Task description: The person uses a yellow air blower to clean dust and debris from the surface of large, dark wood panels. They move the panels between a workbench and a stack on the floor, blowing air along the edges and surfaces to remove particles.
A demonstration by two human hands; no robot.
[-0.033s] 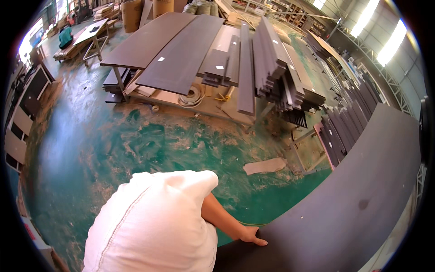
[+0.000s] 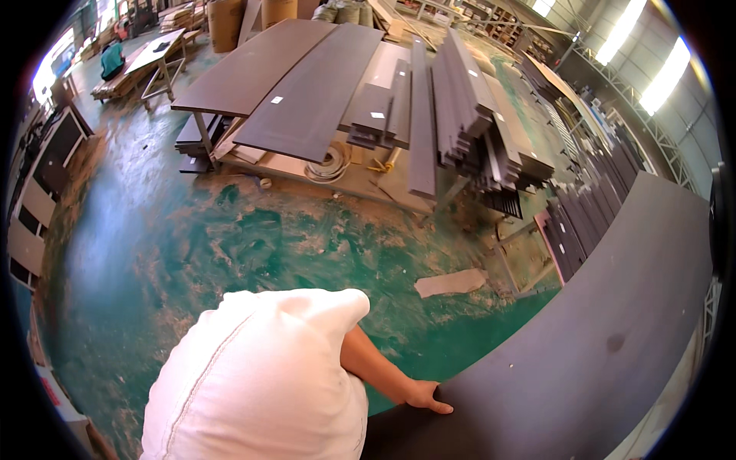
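One left hand (image 2: 426, 396) grasping a dark panel (image 2: 590, 314), right hand's grip unseen, dusty green floor (image 2: 284, 257), stacked boards (image 2: 460, 92), overhead lights (image 2: 665, 77).

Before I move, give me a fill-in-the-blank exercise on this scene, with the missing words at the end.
1. The left hand grips the dark panel by its ____.
2. The sleeve is ____ in colour.
3. The floor is mostly ____ under the brownish dust.
4. The pale coil lies to the ____ of the yellow item.

Missing words: edge; white; green; left.
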